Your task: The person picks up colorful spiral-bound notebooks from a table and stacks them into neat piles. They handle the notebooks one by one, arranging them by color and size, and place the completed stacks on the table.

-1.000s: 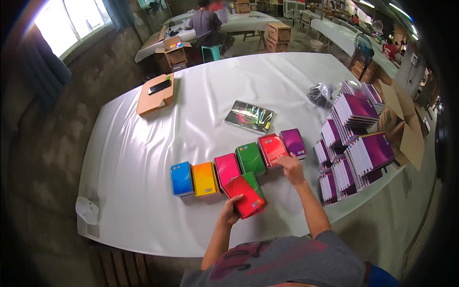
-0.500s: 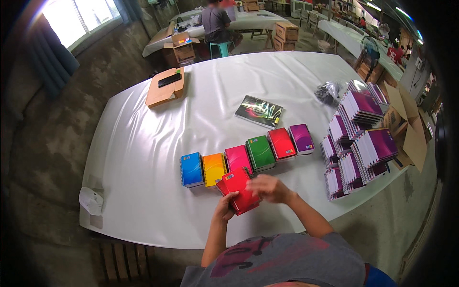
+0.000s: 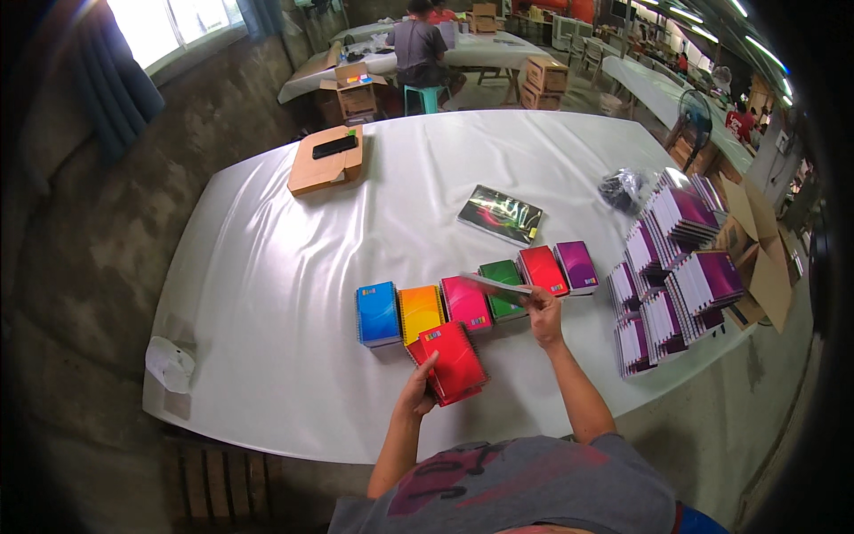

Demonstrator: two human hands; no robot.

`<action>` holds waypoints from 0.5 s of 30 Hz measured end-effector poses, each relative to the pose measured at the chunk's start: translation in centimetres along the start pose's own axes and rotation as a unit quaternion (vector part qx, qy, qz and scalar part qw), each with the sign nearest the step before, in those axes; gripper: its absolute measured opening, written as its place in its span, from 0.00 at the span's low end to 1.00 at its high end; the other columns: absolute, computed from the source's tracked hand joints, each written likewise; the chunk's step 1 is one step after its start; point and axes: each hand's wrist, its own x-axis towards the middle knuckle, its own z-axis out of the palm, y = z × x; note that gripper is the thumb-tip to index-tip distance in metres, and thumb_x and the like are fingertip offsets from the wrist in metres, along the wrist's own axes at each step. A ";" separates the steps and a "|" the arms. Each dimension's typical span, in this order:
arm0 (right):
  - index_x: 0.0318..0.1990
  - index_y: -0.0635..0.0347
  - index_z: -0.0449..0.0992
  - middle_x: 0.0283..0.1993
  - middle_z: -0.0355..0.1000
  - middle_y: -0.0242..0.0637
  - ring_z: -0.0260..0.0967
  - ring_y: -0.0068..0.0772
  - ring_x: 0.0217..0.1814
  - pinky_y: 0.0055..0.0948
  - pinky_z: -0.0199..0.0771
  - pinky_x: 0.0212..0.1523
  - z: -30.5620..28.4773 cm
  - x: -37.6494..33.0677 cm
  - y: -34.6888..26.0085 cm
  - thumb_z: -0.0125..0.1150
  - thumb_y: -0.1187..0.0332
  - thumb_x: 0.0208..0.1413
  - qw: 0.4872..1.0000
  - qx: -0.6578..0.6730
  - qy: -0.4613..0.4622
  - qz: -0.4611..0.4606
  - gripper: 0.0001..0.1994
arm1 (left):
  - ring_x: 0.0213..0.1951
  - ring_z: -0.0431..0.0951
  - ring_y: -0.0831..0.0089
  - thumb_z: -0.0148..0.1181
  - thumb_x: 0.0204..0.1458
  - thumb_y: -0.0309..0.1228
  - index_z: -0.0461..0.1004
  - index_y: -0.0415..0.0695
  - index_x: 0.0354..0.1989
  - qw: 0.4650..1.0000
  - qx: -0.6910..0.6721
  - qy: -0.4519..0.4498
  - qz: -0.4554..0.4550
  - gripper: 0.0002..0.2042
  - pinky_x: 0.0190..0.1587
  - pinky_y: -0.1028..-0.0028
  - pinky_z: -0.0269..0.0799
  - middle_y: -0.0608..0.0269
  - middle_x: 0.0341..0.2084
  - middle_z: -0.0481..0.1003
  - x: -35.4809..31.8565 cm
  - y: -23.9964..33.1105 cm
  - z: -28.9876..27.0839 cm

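Left hand [image 3: 419, 388] and right hand [image 3: 544, 317], both full, near the green stack [image 3: 505, 270].
The left grips red notebooks [image 3: 457, 360], nearer the person and left of the stack; the right pinches a thin notebook [image 3: 496, 286] above it.

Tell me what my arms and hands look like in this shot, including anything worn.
The left hand and right hand are bare, with no gloves on the fingers. The forearms are uncovered too. The shirt is grey, short-sleeved, with reddish print and dark lettering.

2 blue curtains [image 3: 117, 84] flank a bright window [image 3: 182, 28] in the mottled grey wall [image 3: 218, 111].
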 end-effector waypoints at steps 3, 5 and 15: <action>0.35 0.63 0.74 0.41 0.73 0.39 0.63 0.39 0.57 0.32 0.63 0.55 2.1 0.0 -5.6 0.47 0.90 0.42 0.964 0.115 -0.240 0.012 0.16 | 0.54 0.65 0.59 0.47 0.45 0.63 0.54 0.43 0.60 0.990 -0.110 -0.090 -0.017 0.41 0.55 0.56 0.61 0.53 0.55 0.61 0.1 0.2 0.6; 0.35 0.63 0.74 0.43 0.73 0.39 0.58 0.40 0.61 0.33 0.60 0.57 2.6 0.0 -5.9 0.45 0.91 0.40 0.928 0.065 -0.367 -0.013 0.18 | 0.54 0.65 0.59 0.43 0.43 0.67 0.52 0.44 0.61 0.982 -0.105 -0.150 -0.037 0.44 0.55 0.55 0.60 0.53 0.56 0.60 0.4 -0.2 0.1; 0.52 0.52 0.67 0.62 0.56 0.41 0.50 0.42 0.65 0.45 0.48 0.63 -7.1 3.0 -3.8 0.44 0.86 0.39 0.891 -0.436 -0.110 -0.069 0.29 | 0.36 0.77 0.60 0.48 0.41 0.30 0.66 0.35 0.46 0.970 -0.116 -0.132 -0.167 0.21 0.41 0.63 0.75 0.50 0.38 0.73 2.1 -3.5 -1.1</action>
